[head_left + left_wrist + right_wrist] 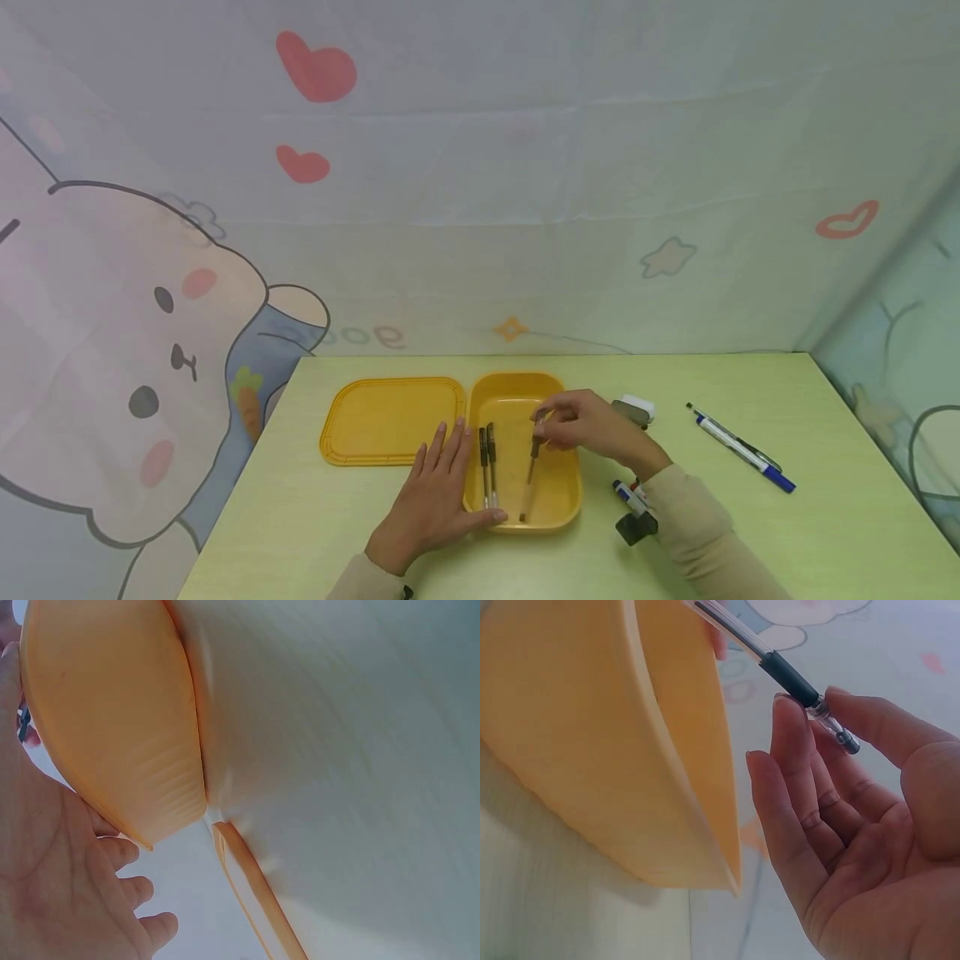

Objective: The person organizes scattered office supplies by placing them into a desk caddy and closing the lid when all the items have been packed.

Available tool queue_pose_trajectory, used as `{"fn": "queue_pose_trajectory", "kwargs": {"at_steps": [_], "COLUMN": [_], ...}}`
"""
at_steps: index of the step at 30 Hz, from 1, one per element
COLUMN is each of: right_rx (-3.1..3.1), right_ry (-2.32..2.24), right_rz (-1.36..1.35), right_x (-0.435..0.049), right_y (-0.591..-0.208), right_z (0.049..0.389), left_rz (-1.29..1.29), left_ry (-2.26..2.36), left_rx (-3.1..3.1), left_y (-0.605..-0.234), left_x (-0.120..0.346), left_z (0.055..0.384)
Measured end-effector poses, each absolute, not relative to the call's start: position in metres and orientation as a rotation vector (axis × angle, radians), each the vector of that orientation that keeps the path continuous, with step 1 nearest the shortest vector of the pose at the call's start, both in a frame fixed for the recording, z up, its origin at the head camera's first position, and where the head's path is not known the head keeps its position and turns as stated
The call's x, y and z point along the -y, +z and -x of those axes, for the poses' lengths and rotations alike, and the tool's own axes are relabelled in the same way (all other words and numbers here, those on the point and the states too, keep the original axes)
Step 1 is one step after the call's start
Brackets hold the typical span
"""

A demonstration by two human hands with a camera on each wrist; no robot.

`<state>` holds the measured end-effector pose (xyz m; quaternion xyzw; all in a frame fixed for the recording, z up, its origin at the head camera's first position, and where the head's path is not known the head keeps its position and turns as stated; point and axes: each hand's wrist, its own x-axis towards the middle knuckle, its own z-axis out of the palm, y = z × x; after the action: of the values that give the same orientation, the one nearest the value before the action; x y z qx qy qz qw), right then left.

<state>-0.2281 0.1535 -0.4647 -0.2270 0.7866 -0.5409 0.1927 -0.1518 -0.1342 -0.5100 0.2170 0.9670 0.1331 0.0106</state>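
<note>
A yellow plastic box [555,500] stands on the table. My left hand [431,508] lies along its left side with fingers extended, thumb over the near rim; in the left wrist view the palm [60,855] sits against the box wall [120,712]. Between thumb and fingertips my right hand [577,423] pinches a clear-barrelled gel pen [791,679] with a black grip. That pen slants down over the box floor, its lower end towards the near side. Two more gel pens [483,467] lie side by side along the left of the box.
Left of the box lies a flat yellow lid [397,421]. Beyond the right hand is a white and grey object [633,410]. A blue-and-white marker [628,495] and a black object [637,527] lie by the right sleeve. Farther right, another marker [742,454] lies beside a thin pen [761,454].
</note>
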Motion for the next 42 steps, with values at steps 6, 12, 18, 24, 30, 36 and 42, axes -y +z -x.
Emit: {"fn": "queue_pose_trajectory", "kwargs": {"at_steps": [6,12,18,24,30,36,42], "right_rx": [-2.185,-2.166,-2.181,-2.184,-2.219,-2.225,-2.242], "right_ry": [-1.508,-1.523,-1.505,-1.496,-1.457,-1.446,-1.429], "right_rz": [0.666,0.658,0.665,0.681,0.662,0.654,0.662], "right_x": [-0.145,-0.138,-0.131,-0.127,-0.124,-0.124,-0.126], "right_y": [-0.465,-0.467,-0.47,-0.47,-0.468,-0.469,-0.469], "right_z": [0.228,0.227,0.229,0.227,0.224,0.224,0.223], "left_rz": [-0.681,-0.686,-0.685,-0.685,-0.684,-0.683,-0.678], "left_ry": [0.427,0.426,0.406,0.391,0.395,0.393,0.403], "left_rx": [-3.016,-3.02,-3.021,-3.014,-3.01,-3.019,-3.013], "left_y": [-0.511,-0.511,-0.511,-0.509,-0.51,-0.511,-0.51], "left_x": [0.134,0.135,0.135,0.135,0.134,0.134,0.134], "left_z": [0.152,0.152,0.152,0.152,0.152,0.153,0.152]}}
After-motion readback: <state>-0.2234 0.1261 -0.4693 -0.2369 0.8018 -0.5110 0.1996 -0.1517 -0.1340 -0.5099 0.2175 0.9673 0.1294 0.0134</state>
